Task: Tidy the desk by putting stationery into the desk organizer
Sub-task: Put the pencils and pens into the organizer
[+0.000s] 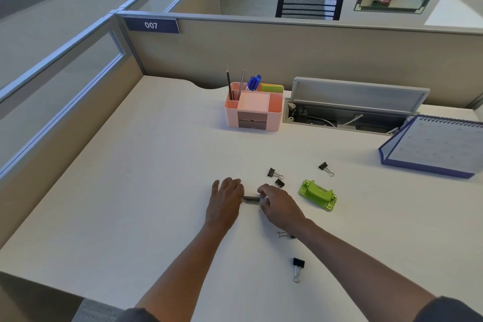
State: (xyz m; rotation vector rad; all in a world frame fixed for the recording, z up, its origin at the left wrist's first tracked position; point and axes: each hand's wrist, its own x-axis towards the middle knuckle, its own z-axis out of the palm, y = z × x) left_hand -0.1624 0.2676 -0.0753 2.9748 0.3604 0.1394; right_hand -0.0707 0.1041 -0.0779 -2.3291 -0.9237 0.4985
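Observation:
A pink desk organizer (275, 114) stands at the back of the white desk, holding pencils, blue pens and sticky notes. Near the desk's middle, my left hand (224, 204) and my right hand (279, 206) meet at a small dark grey bar (251, 199), probably a strip of staples, which lies on the desk; each hand's fingers touch one end of it. Black binder clips lie around: two (273, 172) (279, 183) just beyond my right hand, one (325, 168) farther right, one (285, 235) partly under my right forearm, one (298, 266) nearer me. A green stapler (317, 195) lies to the right.
An open cable tray (347, 117) with a raised lid sits right of the organizer. A purple desk calendar (433, 149) stands at the right edge. Partition walls close off the desk at the back and left.

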